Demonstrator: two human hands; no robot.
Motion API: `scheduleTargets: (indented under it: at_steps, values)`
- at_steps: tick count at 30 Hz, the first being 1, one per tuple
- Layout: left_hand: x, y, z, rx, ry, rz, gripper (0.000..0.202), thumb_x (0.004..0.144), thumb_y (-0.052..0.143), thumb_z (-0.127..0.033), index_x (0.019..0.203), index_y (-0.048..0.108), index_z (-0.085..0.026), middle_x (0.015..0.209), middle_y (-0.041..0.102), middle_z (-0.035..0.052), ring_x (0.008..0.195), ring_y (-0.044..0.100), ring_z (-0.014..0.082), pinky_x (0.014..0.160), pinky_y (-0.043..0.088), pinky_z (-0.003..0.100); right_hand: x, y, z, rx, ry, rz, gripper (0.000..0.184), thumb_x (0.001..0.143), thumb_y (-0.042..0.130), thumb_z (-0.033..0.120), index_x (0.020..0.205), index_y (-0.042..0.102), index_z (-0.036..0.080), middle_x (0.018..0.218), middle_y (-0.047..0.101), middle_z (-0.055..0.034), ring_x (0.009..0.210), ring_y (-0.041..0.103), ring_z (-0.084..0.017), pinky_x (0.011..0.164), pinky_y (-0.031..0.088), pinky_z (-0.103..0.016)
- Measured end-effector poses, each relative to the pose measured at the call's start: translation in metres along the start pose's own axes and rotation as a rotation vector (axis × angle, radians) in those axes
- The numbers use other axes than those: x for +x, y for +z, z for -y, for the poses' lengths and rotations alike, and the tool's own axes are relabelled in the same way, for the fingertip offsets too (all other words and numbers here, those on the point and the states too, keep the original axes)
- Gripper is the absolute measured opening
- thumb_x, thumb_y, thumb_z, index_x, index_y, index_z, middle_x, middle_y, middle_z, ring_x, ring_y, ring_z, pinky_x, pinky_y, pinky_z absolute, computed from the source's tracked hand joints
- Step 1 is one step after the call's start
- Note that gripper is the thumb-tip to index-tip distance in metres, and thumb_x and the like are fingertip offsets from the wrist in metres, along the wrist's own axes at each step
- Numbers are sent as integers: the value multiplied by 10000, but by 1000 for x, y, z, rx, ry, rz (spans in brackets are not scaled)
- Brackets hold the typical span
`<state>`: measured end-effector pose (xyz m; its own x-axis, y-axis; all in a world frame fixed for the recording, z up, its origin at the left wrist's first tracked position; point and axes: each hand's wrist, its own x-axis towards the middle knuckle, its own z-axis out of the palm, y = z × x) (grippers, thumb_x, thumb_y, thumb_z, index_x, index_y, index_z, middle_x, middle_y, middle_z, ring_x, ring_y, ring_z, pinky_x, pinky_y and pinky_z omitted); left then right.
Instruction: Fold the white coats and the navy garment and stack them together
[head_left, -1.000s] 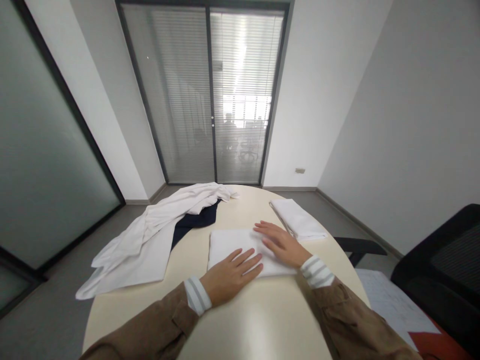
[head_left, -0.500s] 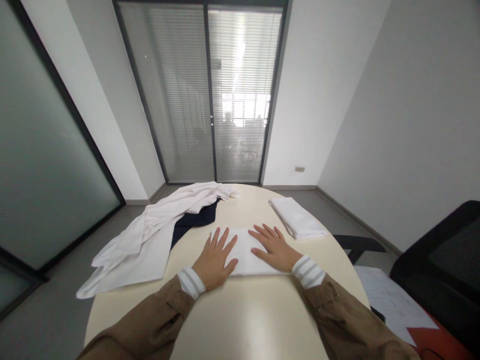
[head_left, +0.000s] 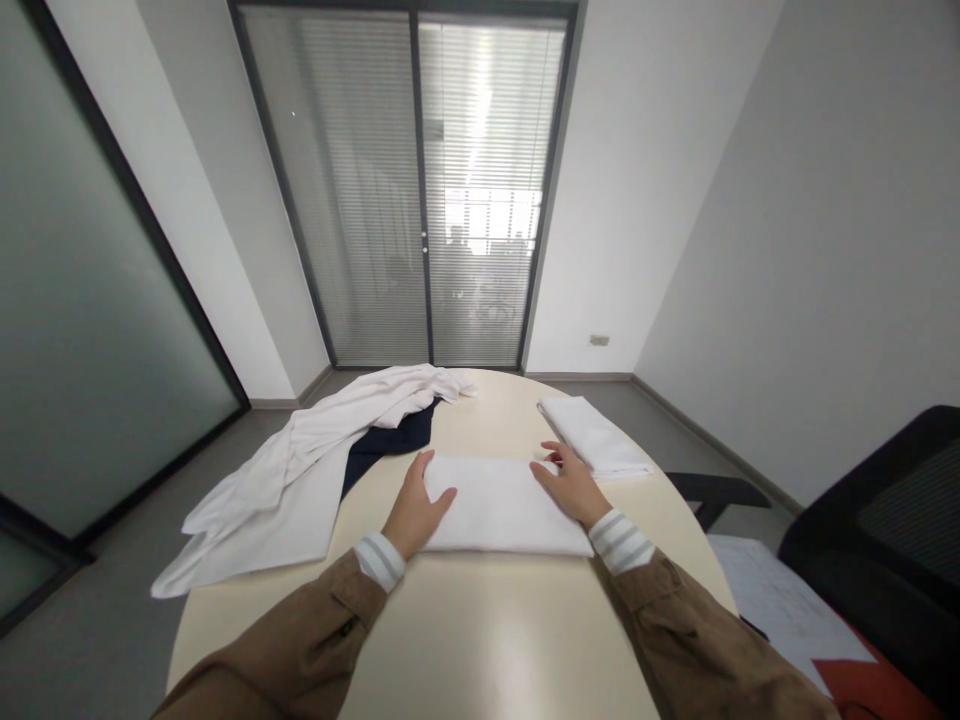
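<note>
A folded white cloth [head_left: 499, 505] lies flat on the round cream table [head_left: 480, 630] in front of me. My left hand [head_left: 411, 505] cups its left edge, thumb on top and fingers together along the side. At the cloth's right edge my right hand [head_left: 571, 485] does the same, thumb on top. Whether the fingers reach under the cloth is hidden. Both sleeves are brown with striped cuffs.
A second folded white cloth [head_left: 596, 437] lies at the table's far right, close to my right hand. A loose white garment [head_left: 285, 480] over a dark navy cloth [head_left: 390, 445] spreads across the far left and overhangs the edge. A black chair [head_left: 885, 530] and papers [head_left: 772, 600] are on the right.
Both hands slid outward from the top of the folded cloth to its left and right edges, going from flat with spread fingers to cupping the sides.
</note>
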<state>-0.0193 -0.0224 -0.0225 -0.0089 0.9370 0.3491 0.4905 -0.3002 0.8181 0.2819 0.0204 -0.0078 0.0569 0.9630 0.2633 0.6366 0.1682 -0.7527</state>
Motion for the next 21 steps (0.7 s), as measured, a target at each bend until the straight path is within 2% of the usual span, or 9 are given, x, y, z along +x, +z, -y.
scheduleTargets:
  at_steps: [2, 6, 10, 13, 15, 18, 21]
  values:
    - [3, -2, -2, -82, -45, 14, 658, 838, 671, -258, 1413, 364, -172, 1462, 477, 200, 1361, 487, 285, 1153, 364, 508, 3, 2, -6, 79, 54, -23, 542, 781, 649, 487, 1224, 588, 179, 1028, 672, -103, 974, 659, -256, 953, 510, -448]
    - [4, -4, -1, -121, -98, 16, 665, 838, 685, -235, 1413, 353, -189, 1411, 540, 202, 1249, 594, 269, 1060, 469, 478, 7, 3, -12, 258, 80, -10, 437, 770, 671, 435, 1139, 618, 208, 1142, 668, -109, 1037, 659, -247, 943, 526, -417]
    - [3, -8, -1, 69, -69, -44, 614, 880, 657, -335, 1406, 388, -165, 1243, 651, 211, 1161, 645, 311, 1016, 476, 524, 5, 0, -10, 210, 89, 25, 374, 792, 649, 439, 1069, 650, 187, 1132, 689, -133, 1004, 670, -258, 956, 516, -438]
    - [3, -9, -4, 170, -49, -76, 605, 859, 679, -371, 1372, 450, -147, 1151, 683, 190, 1118, 652, 330, 1011, 458, 553, 3, -1, -6, 133, 42, 20, 358, 812, 625, 454, 1044, 668, 186, 1072, 716, -129, 1009, 667, -271, 984, 488, -454]
    - [4, -9, -8, 47, -103, -67, 602, 833, 706, -324, 1359, 472, -149, 1165, 681, 170, 1106, 659, 300, 1019, 465, 510, 1, -1, -4, 122, 24, 24, 355, 820, 616, 462, 1042, 671, 192, 1049, 727, -116, 1012, 668, -269, 986, 482, -449]
    - [7, -7, -15, -283, -210, -87, 631, 781, 757, -230, 1353, 501, -156, 1209, 677, 151, 1097, 670, 253, 1018, 482, 411, 0, -1, -2, 144, 20, 46, 360, 826, 611, 468, 1038, 672, 183, 1047, 729, -103, 1015, 667, -259, 985, 479, -435]
    - [10, -9, -21, -509, -268, -101, 599, 718, 818, -246, 1263, 596, -137, 1215, 685, 155, 1090, 671, 271, 1001, 493, 398, 2, -1, -2, 194, 36, 54, 380, 812, 639, 478, 1048, 674, 182, 1045, 726, -90, 1017, 662, -252, 998, 471, -435]
